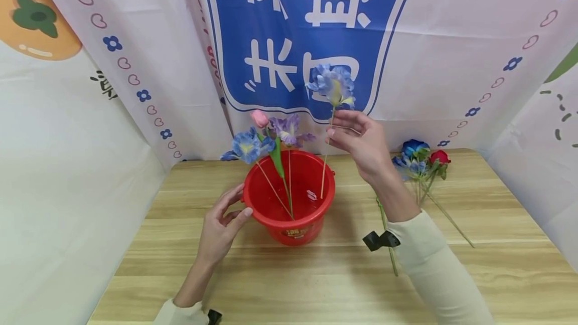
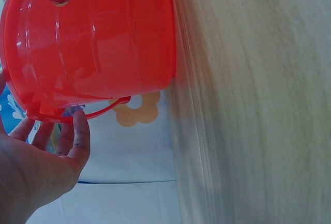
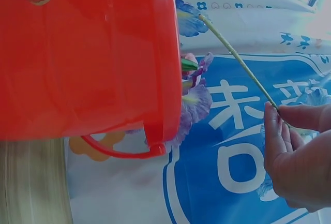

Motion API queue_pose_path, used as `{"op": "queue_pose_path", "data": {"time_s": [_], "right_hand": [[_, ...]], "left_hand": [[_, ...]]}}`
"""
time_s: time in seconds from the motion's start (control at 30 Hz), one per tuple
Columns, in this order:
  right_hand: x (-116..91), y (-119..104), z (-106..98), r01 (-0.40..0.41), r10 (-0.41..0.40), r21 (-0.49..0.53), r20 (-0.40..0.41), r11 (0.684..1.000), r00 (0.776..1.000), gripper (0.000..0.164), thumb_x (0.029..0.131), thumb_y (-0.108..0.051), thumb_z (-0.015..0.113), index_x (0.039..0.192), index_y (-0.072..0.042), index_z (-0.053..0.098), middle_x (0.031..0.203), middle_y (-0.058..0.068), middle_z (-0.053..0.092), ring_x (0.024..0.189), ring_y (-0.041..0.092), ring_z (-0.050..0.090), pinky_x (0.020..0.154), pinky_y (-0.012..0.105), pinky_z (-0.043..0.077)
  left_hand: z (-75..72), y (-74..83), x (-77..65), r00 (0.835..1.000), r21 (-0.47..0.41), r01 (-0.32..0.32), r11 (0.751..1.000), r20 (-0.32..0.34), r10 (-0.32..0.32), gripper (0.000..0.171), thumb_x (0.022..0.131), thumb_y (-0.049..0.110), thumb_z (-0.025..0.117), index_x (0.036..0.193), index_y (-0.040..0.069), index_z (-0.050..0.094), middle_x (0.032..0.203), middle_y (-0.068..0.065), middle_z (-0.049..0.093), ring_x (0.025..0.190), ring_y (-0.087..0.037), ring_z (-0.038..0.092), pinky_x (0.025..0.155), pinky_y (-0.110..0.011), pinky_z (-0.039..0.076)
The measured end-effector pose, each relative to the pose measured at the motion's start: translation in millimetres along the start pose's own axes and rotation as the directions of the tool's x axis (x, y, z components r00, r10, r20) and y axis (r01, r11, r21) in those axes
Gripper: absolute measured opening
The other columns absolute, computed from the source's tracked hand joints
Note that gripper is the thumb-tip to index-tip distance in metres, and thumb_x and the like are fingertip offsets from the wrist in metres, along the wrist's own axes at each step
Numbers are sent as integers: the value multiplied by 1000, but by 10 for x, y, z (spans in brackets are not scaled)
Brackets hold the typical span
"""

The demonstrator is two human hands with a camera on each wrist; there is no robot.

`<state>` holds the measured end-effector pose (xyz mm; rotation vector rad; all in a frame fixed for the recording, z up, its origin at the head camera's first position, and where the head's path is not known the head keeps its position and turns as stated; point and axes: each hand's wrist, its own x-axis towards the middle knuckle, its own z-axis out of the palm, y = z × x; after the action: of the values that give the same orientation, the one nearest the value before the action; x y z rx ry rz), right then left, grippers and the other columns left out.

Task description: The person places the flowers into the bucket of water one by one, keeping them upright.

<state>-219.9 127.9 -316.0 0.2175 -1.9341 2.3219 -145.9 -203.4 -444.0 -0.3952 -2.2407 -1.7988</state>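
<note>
Lying nearest on the right of the wooden table point(image 1: 226, 295), a green stem point(image 1: 392, 262) passes partly out of sight behind the right wrist. To its left, the left hand point(image 1: 219, 232) grips the left rim of the red bucket point(image 1: 277, 233), thumb on the near side, fingers bent beside the handle joint. Light, steady pressure there should stop the bucket sliding if a stem catches its wall.

In the bucket stand a blue flower point(image 1: 247, 146), a pink bud point(image 1: 259, 118) and a purple flower point(image 1: 289, 129), their heads above the rim. The right hand point(image 1: 361, 142) pinches the thin stem of a pale blue flower point(image 1: 333, 86) between thumb and fingertips; its lower end hangs just above the bucket's right part. Lowering it steeply, clear of rim and blooms, and letting go only once the foot meets the bottom, seems best; a lower pinch would likely steady the head.

Farther right lie a blue rose point(image 1: 414, 147) and a red rose point(image 1: 440, 157); beyond hangs a printed cloth point(image 1: 451, 64).
</note>
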Motion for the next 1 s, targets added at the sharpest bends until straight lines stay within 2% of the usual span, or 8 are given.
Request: {"op": "queue_pose_path", "data": {"time_s": [0.13,0.37,0.47,0.67,0.87,1.0], "right_hand": [[36,19,69,4,-4,-22,3,1000,1000,47,97,2,74,142,2,60,120,4,70,104,13,76,88,31,67],[71,127,209,-3,4,-71,13,998,1000,45,97,2,75,140,1,62,123,12,70,113,28,74,88,32,67],[97,226,252,-11,12,-106,11,994,1000,44,96,2,75,139,3,64,125,19,71,111,28,75,88,33,67],[166,448,324,-35,38,-144,16,989,999,43,94,7,74,136,7,66,128,30,70,100,19,75,83,27,67],[165,548,380,-51,57,-148,30,988,998,41,93,11,72,133,8,66,126,30,70,97,20,74,79,29,68],[154,563,404,-33,41,-226,30,974,999,39,93,9,73,132,7,68,126,29,72,102,28,76,80,30,68]], "left_hand": [[0,-4,14,1000,-4,-2,1000,-2,2,58,97,-1,74,152,11,61,151,-10,62,129,-13,63,93,-20,62],[-1,-12,16,1000,-15,-4,1000,-4,4,58,97,-2,74,152,11,61,151,-11,62,129,-14,63,93,-20,63],[1,-16,15,1000,-17,-5,1000,-3,5,57,97,-2,74,152,11,61,151,-11,62,129,-15,63,94,-20,62],[6,-20,2,1000,-11,-7,1000,-3,7,58,97,-2,74,151,10,61,150,-11,62,129,-14,63,93,-20,63],[7,-28,-2,1000,-7,-13,1000,-4,13,58,97,-3,74,152,11,61,150,-11,63,128,-14,64,93,-21,63],[5,-24,10,1000,-16,-17,1000,-6,16,58,96,-3,73,151,10,61,150,-11,63,128,-15,64,93,-21,63]]}}
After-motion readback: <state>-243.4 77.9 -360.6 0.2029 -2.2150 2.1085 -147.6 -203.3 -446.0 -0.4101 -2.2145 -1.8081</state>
